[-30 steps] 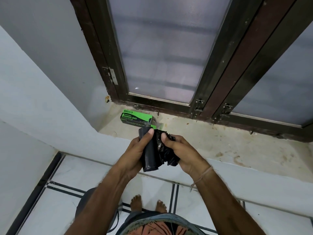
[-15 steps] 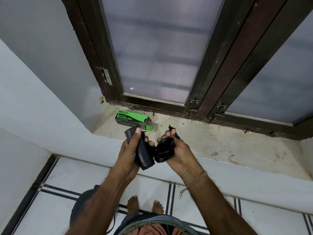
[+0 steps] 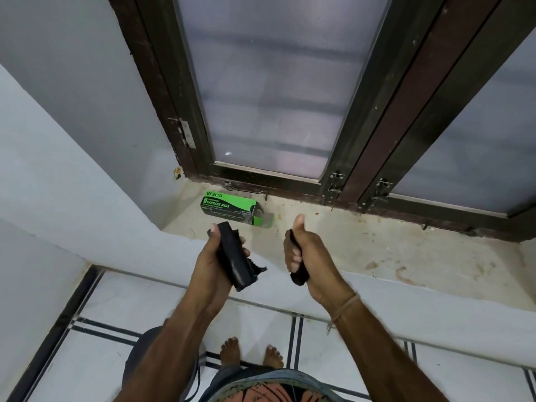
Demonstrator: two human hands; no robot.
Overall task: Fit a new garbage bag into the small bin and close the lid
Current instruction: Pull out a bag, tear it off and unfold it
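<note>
dim window light (edges bend), sharp

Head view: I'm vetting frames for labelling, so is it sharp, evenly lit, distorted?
Head view: wide-angle bend in the dark brown window frame; soft dim light, no glare beyond a small glint on the frosted glass pane; green garbage-bag box lettering mostly readable.

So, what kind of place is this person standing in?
Probably a room in a home, beside a window. A dark-framed frosted window stands above a stained sill holding a green garbage bag box, and bare feet stand on a white tiled floor.
</note>
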